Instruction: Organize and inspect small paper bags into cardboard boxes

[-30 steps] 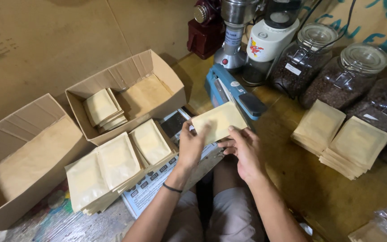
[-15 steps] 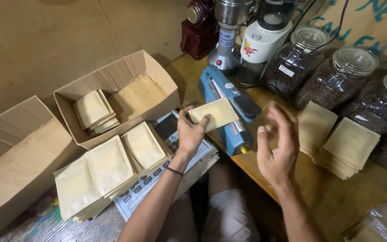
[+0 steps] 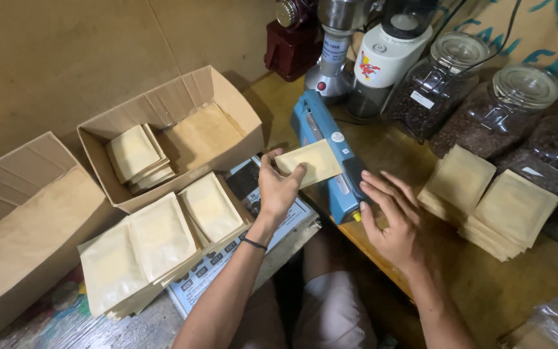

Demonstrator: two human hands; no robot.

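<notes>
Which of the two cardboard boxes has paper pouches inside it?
The smaller cardboard box nearer the blue heat sealer holds a pouch stack; the larger box at far left shows none.

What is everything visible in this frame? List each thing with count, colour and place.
flat kraft paper pouch: one, tan, held over the sealer
blue impulse heat sealer: one, blue with a black handle, table centre
open cardboard boxes: two, brown, left; the nearer-centre one holds a small stack of pouches
loose pouch piles: overlapping, tan, in front of the boxes
stacked pouches: two piles, tan, right of the sealer
glass clip-top jars of dark beans: at least three, clear, back right
grinders: three, dark red, steel, and white with black, at the back
printed sheet: one, white, under the piles
wooden table: one, brown
left hand: grips the pouch; dark band on its wrist
right hand: open, at the sealer's handle end
</notes>
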